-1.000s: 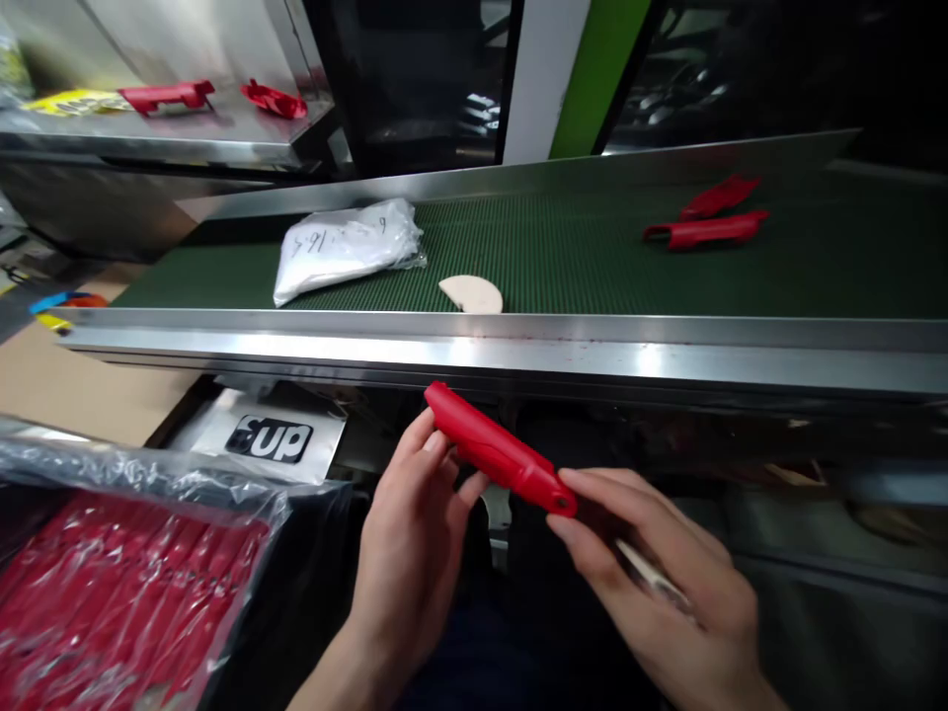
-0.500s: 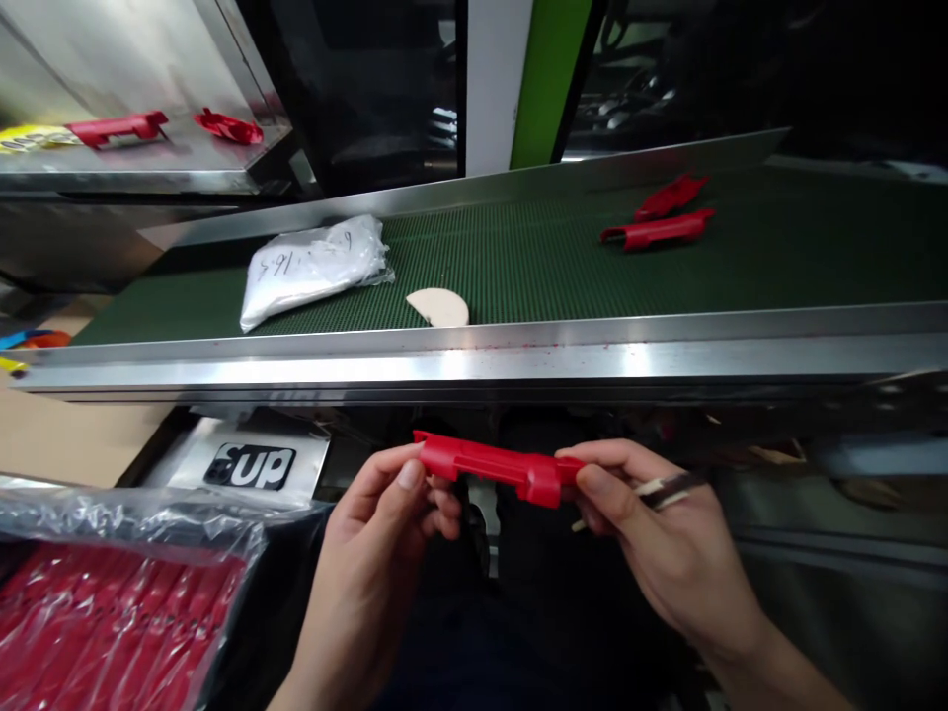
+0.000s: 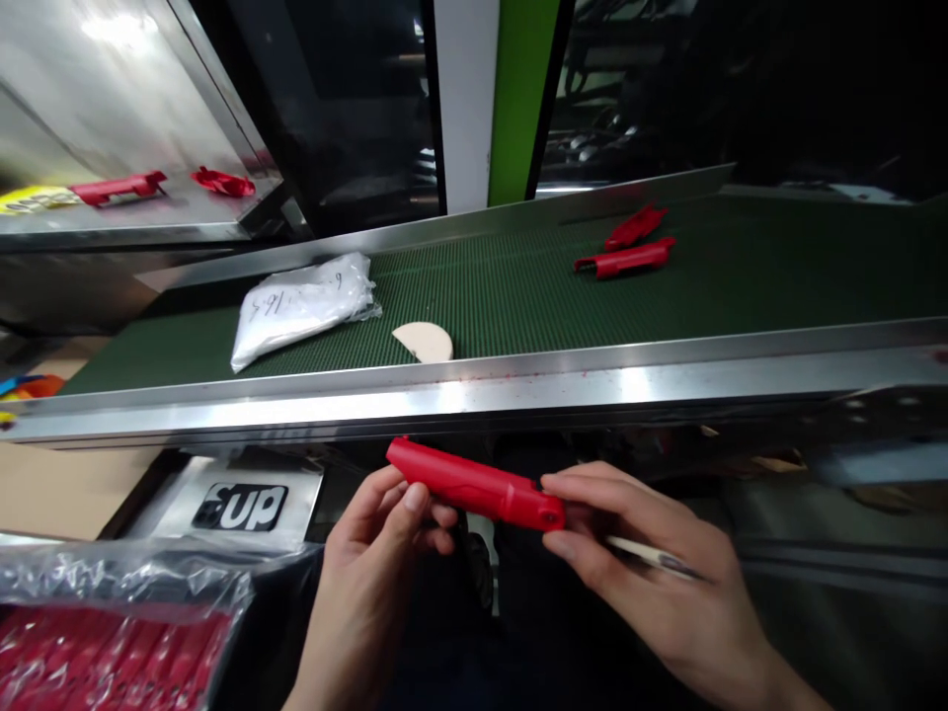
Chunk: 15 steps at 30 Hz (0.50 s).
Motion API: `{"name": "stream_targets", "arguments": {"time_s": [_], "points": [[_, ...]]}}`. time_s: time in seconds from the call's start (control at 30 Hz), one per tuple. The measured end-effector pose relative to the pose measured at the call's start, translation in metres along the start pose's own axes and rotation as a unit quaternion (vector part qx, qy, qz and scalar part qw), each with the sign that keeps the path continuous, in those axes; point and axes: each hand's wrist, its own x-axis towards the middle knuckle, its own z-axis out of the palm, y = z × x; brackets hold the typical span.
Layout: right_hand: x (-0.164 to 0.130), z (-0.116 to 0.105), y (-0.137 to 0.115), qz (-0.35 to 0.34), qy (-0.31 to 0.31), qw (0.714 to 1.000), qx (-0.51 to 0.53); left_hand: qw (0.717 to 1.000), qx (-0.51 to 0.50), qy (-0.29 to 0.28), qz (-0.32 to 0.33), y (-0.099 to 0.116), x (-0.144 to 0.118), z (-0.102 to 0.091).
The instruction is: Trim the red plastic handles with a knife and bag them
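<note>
A long red plastic part [image 3: 466, 484] is held level between my two hands, in front of the conveyor's near rail. My left hand [image 3: 385, 553] pinches its left end between thumb and fingers. At the other end, the fingertips of my right hand [image 3: 644, 553] grip the tip, which has a small round hole. A thin pale stick-like tool with a dark end [image 3: 656, 558] is tucked in my right palm; its kind I cannot make out. The part's smooth, rounded side faces me.
On the green conveyor belt [image 3: 504, 306] lie a white plastic bag [image 3: 300, 306], a cream half-round piece [image 3: 426, 341] and two red parts [image 3: 626, 259]. More red parts [image 3: 122, 188] rest on a metal shelf. A plastic-lined box [image 3: 125, 573] of red parts stands lower left.
The red part has been rolled over, from its open, notched side to its smooth side. Its right end sits slightly lower. The view has tilted up and shifted right a little.
</note>
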Motion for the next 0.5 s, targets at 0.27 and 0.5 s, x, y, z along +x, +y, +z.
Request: {"name": "stream_targets", "arguments": {"time_s": [0.27,0.5], "points": [[0.016,-0.003,-0.005,-0.035,0.02,0.999,-0.022,0.997,-0.033,-0.056,-0.044,0.0,0.016,0.009],[0.036,-0.029,0.001,-0.091,0.071,0.986,-0.119,0.995,0.03,-0.06,0.074,0.045,0.052,0.019]]}}
